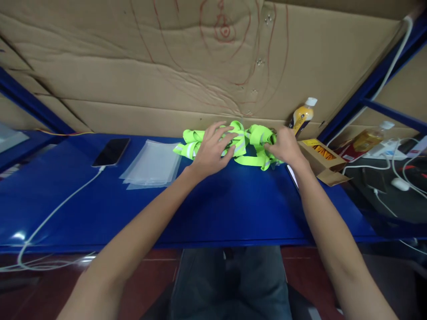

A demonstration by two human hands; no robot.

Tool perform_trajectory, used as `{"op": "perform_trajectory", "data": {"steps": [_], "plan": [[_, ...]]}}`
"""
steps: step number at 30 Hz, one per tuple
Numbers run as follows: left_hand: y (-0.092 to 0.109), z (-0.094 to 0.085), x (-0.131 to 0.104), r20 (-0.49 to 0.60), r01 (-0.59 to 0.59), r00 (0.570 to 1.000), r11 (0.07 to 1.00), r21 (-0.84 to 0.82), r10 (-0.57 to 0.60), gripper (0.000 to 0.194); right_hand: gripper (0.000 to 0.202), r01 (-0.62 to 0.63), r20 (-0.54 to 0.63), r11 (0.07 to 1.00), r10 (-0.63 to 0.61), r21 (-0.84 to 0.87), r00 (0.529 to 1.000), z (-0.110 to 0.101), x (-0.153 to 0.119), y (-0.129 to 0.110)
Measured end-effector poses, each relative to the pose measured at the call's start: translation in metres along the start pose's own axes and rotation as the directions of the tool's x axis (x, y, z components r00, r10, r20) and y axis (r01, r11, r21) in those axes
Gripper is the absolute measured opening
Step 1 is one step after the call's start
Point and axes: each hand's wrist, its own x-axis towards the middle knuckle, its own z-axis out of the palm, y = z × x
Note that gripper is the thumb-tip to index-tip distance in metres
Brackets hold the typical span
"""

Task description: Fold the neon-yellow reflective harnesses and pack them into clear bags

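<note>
A bunched heap of neon yellow-green reflective straps (pixel 240 144) with silvery stripes lies at the back of the blue table, against the cardboard. My left hand (pixel 215 149) rests over the heap's left part with its fingers spread. At the right end my right hand (pixel 285 144) is closed around part of the straps, its fingertips partly hidden. Just left of the heap sits a stack of clear plastic bags (pixel 155 163). Beneath my right wrist, a phone's edge (pixel 292 177) shows, mostly covered by the arm.
A charging phone (pixel 111 152) lies at the left, its white cable running over the table's front edge. On the right stand a yellow drink bottle (pixel 303 116) and an open cardboard box (pixel 325 159) with orange packets. Cables and another bottle (pixel 370 138) lie beyond the blue frame.
</note>
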Motion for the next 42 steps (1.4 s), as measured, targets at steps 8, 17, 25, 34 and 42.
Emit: {"op": "perform_trajectory", "data": {"steps": [8, 17, 25, 34, 42], "plan": [[0.013, -0.038, 0.084, 0.006, -0.036, 0.999, 0.997, -0.072, 0.037, 0.088, 0.041, 0.1, -0.146, 0.817, -0.019, 0.568, 0.989, -0.071, 0.03, -0.03], [-0.012, -0.059, 0.102, 0.031, 0.003, 1.0, 0.989, -0.149, 0.002, 0.04, 0.062, 0.07, -0.005, 0.683, -0.096, 0.727, 0.995, -0.072, 0.028, -0.04], [-0.01, -0.07, 0.095, 0.097, 0.155, 0.987, 0.92, -0.36, -0.129, 0.033, 0.045, 0.266, -0.084, 0.894, -0.253, 0.362, 0.964, -0.086, 0.018, -0.045], [-0.014, -0.071, 0.092, 0.018, 0.101, 0.995, 0.905, -0.414, -0.103, 0.064, 0.04, 0.268, -0.229, 0.944, -0.222, 0.194, 0.948, -0.083, 0.02, -0.045], [-0.001, -0.064, 0.101, -0.004, 0.233, 0.945, 0.681, -0.694, -0.328, 0.063, 0.025, 0.526, -0.449, 0.849, -0.449, 0.056, 0.772, -0.083, 0.011, -0.066]]}}
